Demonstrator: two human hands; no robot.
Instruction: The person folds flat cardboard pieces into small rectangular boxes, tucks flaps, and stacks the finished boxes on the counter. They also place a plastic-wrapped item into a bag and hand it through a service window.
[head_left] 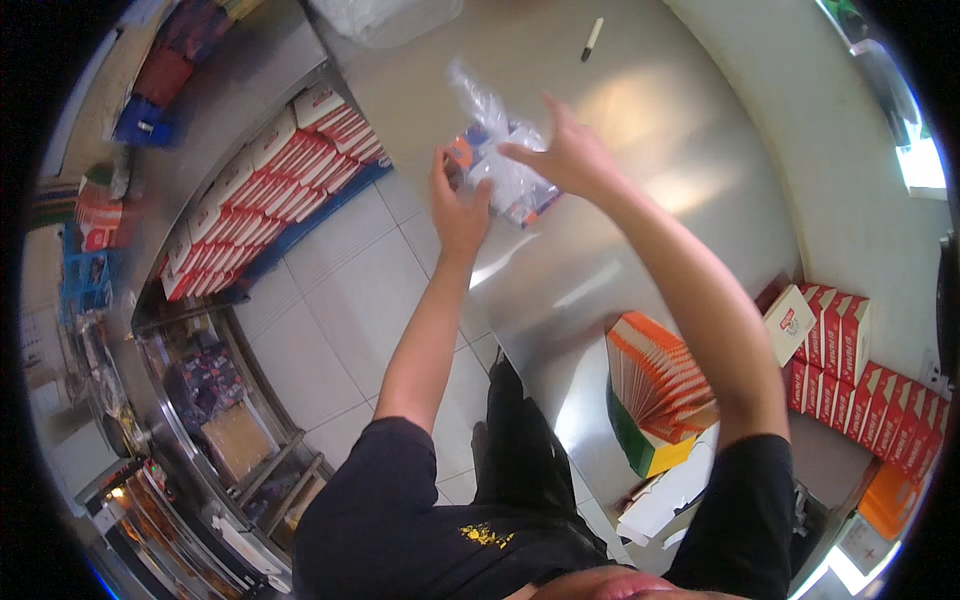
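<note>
A clear plastic bag [515, 178] lies crumpled on the steel counter, partly covering a flat blue and orange packet [522, 214]. Whether the packet is inside the bag or under it, I cannot tell. My left hand [461, 212] is at the packet's left side, fingers and thumb apart in a curve; the thumb is beside the plastic. From the right, my right hand [575, 158] reaches over with thumb and forefinger spread wide, the thumb close above the bag. Its other fingers are partly hidden, and nothing shows in its grasp.
The steel counter [640, 190] carries a marker pen [593, 40] and another clear bag [390, 18]. Fanned orange cards or folded boxes [660, 375] stand near my right arm. Red and white boxes [870, 410] line the right side; more stacked boxes [265, 190] fill a left shelf.
</note>
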